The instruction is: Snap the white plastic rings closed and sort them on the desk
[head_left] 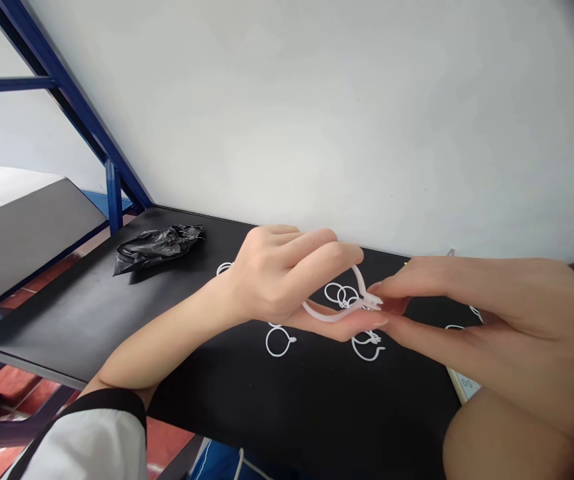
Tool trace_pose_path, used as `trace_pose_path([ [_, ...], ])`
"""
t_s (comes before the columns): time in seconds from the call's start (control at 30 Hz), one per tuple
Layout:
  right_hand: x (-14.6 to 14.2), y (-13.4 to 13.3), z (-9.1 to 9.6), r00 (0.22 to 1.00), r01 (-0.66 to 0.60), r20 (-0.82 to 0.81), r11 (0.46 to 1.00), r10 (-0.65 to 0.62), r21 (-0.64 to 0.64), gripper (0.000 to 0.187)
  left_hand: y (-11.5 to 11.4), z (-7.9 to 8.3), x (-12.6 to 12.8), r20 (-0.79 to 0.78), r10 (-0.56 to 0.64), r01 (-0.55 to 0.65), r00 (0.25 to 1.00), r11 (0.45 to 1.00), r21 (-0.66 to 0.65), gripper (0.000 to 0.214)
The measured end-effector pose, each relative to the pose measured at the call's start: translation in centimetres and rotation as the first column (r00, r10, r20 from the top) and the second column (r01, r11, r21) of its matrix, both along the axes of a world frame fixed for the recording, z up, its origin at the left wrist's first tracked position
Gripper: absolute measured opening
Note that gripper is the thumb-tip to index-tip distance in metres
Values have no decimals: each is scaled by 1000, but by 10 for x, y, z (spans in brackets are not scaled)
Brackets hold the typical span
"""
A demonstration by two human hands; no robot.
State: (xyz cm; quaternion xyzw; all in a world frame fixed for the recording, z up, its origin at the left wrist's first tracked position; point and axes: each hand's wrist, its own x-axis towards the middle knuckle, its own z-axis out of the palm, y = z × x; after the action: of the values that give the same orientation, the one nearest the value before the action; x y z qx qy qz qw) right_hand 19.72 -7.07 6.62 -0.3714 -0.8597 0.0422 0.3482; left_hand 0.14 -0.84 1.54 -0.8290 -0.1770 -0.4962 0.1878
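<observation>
White tie (pixel 324 316) held just above black table (pixel 287 407), mid-frame. Left hand (pixel 287 280) pinches its curved part; right hand (pixel 491 313) grips its end at the fingertips. Closed loops (pixel 279 341) lie on the table beneath. Black bag (pixel 157 247) far left. White wall (pixel 341 113) behind; blue frame (pixel 81 113) at left.
</observation>
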Motion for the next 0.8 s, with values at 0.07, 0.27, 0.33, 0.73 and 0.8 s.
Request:
trace_pose_path([
  [0.07, 0, -1, 0, 1000, -27, -5, 999, 28, 43, 12, 1, 0, -1, -2, -19, 19, 1000, 1000, 16, 48],
  [0.27, 7, -5, -1, 1000, 8, -18, 999, -8, 38, 15, 2, 0, -5, -46, -45, 47, 998, 998, 39, 32],
  [0.33, 9, -5, -3, 1000, -6, -15, 999, 6, 38, 15, 1, 0, -5, -30, -62, 64, 998, 996, 57, 28],
  [0.73, 11, -8, -1, 997, 8, 70, 994, -16, 105, 17, 0, 0, -2, 48, -9, 5, 999, 996, 92, 47],
  [0.8, 12, -8, -1, 995, -2, 94, 993, -9, 115, 14, -1, 1, -1, 47, -4, 0, 999, 996, 88, 48],
])
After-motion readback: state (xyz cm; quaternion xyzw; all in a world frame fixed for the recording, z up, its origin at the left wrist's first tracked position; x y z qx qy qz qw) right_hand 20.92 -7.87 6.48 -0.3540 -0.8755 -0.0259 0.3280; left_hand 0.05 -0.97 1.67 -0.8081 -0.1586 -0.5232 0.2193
